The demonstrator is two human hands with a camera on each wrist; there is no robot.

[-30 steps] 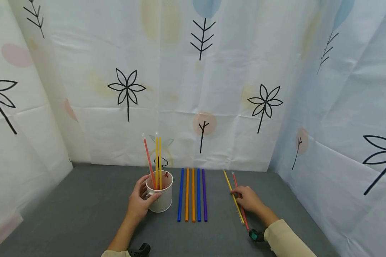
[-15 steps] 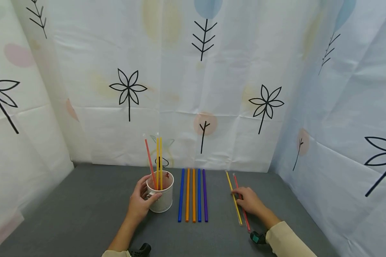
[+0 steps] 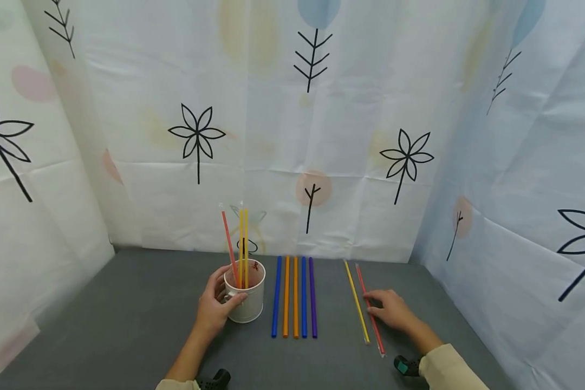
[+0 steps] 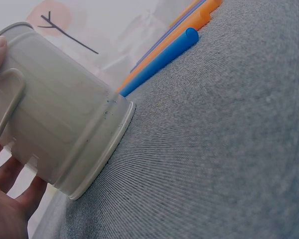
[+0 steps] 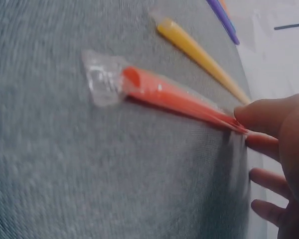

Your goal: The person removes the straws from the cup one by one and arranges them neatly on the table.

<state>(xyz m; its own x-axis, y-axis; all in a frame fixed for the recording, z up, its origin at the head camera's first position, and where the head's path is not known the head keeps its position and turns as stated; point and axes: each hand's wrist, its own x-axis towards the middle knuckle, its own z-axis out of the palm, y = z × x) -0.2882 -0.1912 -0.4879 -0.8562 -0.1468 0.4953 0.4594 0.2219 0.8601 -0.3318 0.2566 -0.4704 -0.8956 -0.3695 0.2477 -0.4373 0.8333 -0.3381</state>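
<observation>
My left hand (image 3: 212, 309) grips a white mug (image 3: 246, 309) standing on the table, thumb at the rim and fingers behind it. The mug's handle shows near the thumb in the left wrist view. One red straw (image 3: 228, 238) and two yellow straws (image 3: 244, 238) lean inside it, in clear wrappers. My right hand (image 3: 395, 311) pinches a wrapped red straw (image 5: 164, 94) lying on the table, with thumb and forefinger at its sides; the other fingers are apart from it. A wrapped yellow straw (image 3: 357, 303) lies just to its left.
Between the hands lies a row of blue, orange and purple straws, among them a blue straw (image 3: 276, 298) nearest the mug and a purple straw (image 3: 313, 298). A patterned white curtain (image 3: 273, 135) encloses the grey table (image 3: 141, 314) at the back and sides.
My right hand has let go of the yellow straw and shifted right to the red straw. The two straws now lie more evenly apart. My left hand stays on the mug.
</observation>
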